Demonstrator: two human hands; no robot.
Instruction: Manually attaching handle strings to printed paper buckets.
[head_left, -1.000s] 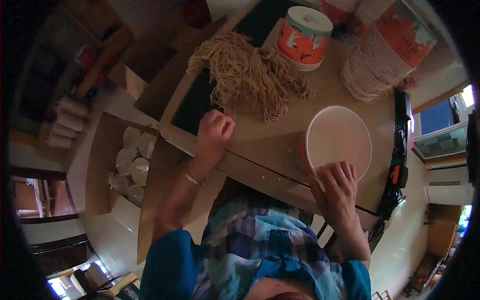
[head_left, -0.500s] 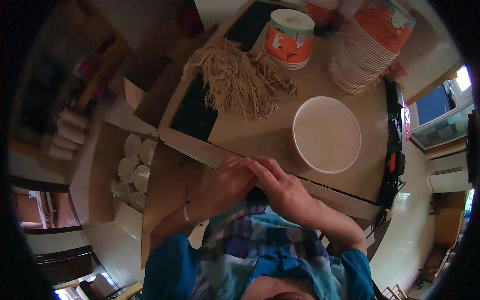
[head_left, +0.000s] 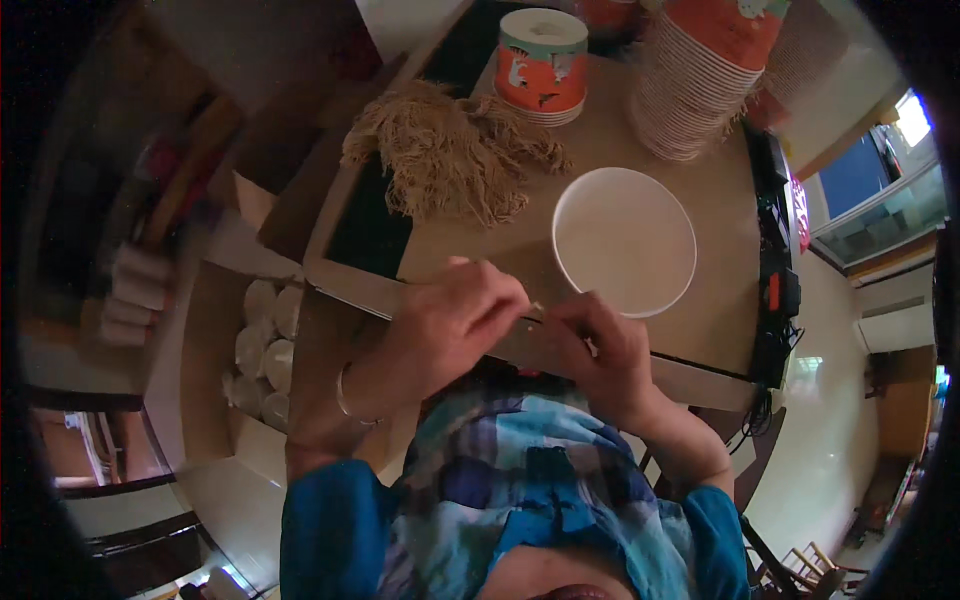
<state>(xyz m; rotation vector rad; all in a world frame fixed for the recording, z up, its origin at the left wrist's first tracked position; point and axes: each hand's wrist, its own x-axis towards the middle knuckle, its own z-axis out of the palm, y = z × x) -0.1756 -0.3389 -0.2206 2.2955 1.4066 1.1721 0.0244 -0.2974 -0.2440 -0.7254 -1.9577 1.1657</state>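
My left hand (head_left: 450, 325) is closed in a pinch above the table's near edge. Facing it, my right hand (head_left: 608, 352) pinches too. Between the fingertips shows a tiny pale thing (head_left: 536, 309), too small to name. A large round paper tub (head_left: 625, 240) with a white rim and pale inside stands just beyond my right hand. Farther off, a tangled bundle of tan twine (head_left: 440, 150) lies on the brown board (head_left: 480, 262) that covers the table.
Orange-red paper tubs (head_left: 543, 75) stand upside down behind the twine, and a tall leaning stack of tubs (head_left: 705, 75) rises at the back right. Black devices and cables (head_left: 775, 250) line the right edge. On the left, a cardboard box (head_left: 205, 400) holds several wrapped pale round things (head_left: 262, 345).
My hands, laid together half a second ago, have come apart into two facing pinches with a tiny pale thing between. The whole view has shifted slightly.
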